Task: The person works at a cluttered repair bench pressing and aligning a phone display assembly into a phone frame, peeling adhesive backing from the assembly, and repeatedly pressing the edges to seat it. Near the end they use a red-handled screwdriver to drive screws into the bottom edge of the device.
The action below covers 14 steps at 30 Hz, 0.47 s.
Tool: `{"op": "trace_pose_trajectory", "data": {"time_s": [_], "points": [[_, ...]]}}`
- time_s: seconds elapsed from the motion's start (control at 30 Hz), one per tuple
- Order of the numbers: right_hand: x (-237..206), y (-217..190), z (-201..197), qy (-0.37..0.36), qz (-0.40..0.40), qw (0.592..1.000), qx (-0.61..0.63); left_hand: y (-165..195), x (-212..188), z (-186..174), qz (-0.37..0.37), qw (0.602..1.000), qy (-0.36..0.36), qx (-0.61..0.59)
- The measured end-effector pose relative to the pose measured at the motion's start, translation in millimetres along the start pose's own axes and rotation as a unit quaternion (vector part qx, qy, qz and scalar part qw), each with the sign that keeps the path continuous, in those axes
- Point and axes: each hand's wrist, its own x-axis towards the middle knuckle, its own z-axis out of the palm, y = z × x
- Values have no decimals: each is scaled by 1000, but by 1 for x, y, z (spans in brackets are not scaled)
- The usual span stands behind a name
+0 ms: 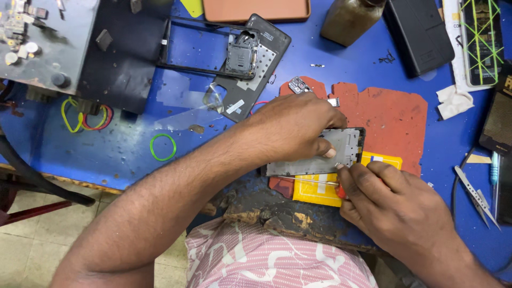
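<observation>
at the far left of the blue surface [133, 154] sits a grey metal box [48, 42] strewn with small parts, and below it lie looped rubber bands in yellow and red [85, 114] and a green rubber band [162, 147] on its own. further right a black phone frame [205, 48] and a dark back cover [256, 69] lie stripped and set apart near the top. the left hand [296, 128] comes in over a red mat [389, 120], palm down, fingers curled and thumb pressed on the grey metal plate of an opened phone body [320, 154], pinning it flat on the mat with a yellow sheet [320, 192] under its near edge. just beside it the right hand [397, 205] is closed in a pinch around a thin screwdriver [312, 181], whose shaft lies nearly flat along the lower edge of the phone body; where exactly the tip meets the plate is too small to tell. this looks like a step of working along the edge of the plate with the tool, so the next move seems to call for a steady hold from the left hand and a small, careful motion from the right. at the far right lie a pair of tweezers [476, 196], a black case [418, 34] and a phone with green tape [481, 40] criss-crossed on its face.
</observation>
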Motion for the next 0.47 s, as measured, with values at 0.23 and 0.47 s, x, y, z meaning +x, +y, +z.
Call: {"op": "trace_pose_trajectory", "data": {"time_s": [0.23,0.47], "points": [[5,-5,-1,-18,-24,999,-28,2,1,0,-7,1000,-11,-1],[-16,10,4,-21,-25,997,-70,6,-1,-5,-41,999,-23,-8]]}}
